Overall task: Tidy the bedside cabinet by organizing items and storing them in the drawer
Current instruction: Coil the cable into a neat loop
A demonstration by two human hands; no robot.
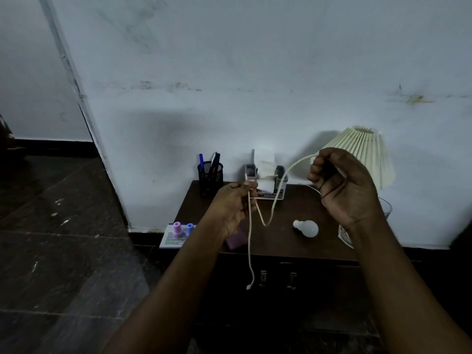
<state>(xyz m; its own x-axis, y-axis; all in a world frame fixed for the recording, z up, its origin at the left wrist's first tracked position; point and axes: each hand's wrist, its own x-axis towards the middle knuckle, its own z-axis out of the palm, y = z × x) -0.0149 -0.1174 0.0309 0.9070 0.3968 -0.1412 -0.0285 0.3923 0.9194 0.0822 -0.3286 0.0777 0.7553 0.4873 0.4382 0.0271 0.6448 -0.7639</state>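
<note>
I hold a cream charging cable (277, 194) in both hands above the dark wooden bedside cabinet (281, 241). My left hand (233, 208) pinches it near one end, and the loose end with its plug (249, 286) hangs down in front of the drawer (277, 279). My right hand (342, 185) grips the other part, raised higher, so the cable sags in a loop between the hands. On the cabinet top lie a white light bulb (306, 228) and a purple block (236, 240), partly hidden by my left wrist.
A black mesh pen holder (210, 177) and a tissue box (268, 180) stand at the back by the wall. A pleated cream lamp (367, 154) and a glass (383, 213) are on the right. A booklet with a pink and a blue cap (178, 229) overhangs the left edge.
</note>
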